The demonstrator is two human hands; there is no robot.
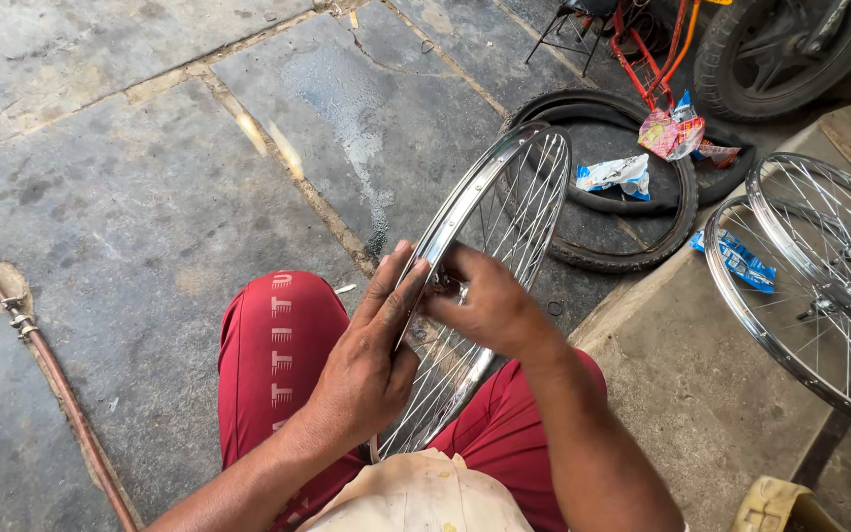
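While the left hand (pixel 371 350) clasps the spoked wheel rim (pixel 485 212) upright at frame centre, the right hand (pixel 480 300) pinches something small among its spokes (too blurred to identify), the rim bare, a loose tyre (pixel 632 212) lying beyond.

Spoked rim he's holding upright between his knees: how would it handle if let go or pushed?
The wheel rim probably rolls or tips if released: it stands on its thin edge, steadied by the left hand and right hand. Likely stiff, light for its size: thin metal hoop, thin spokes. Its shiny surface may be slippery.
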